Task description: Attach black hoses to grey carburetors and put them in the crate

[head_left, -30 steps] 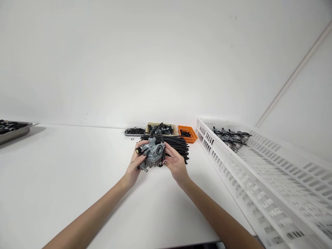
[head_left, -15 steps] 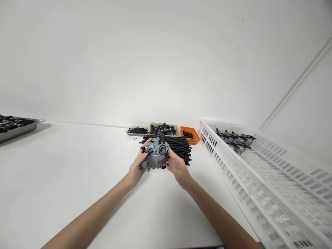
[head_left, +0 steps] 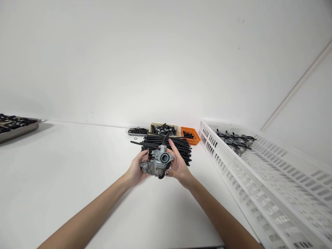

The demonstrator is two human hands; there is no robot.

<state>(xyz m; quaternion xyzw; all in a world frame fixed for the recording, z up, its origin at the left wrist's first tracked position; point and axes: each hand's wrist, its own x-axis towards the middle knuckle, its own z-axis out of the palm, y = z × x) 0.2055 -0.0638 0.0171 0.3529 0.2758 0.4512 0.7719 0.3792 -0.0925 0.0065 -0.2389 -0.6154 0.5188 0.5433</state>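
Between my two hands is a grey metal carburetor [head_left: 157, 162], held above the white table with its round flanged bore facing me. My left hand [head_left: 138, 168] is closed around its left side, the fingers partly hidden behind the body. On the other side my right hand [head_left: 179, 168] grips it, thumb low at the front and index finger stretched up along it. A black rubber hose [head_left: 142, 144] sticks out to the left from the carburetor's top, and a short dark hose rises above it. Just behind lies a pile of black rubber hoses [head_left: 181, 149].
At the wall stand a clear tray of black rings [head_left: 127, 131], a cream tray [head_left: 177, 129] of small hose parts and an orange basket [head_left: 197, 138]. A loose O-ring [head_left: 135, 138] lies nearby. A white crate [head_left: 228, 166] with several carburetors stands right; a metal tray [head_left: 23, 130] left.
The carburetor has turned in my hands and shifted slightly right and down. A hose now points out to the left, and my left thumb has left its front.
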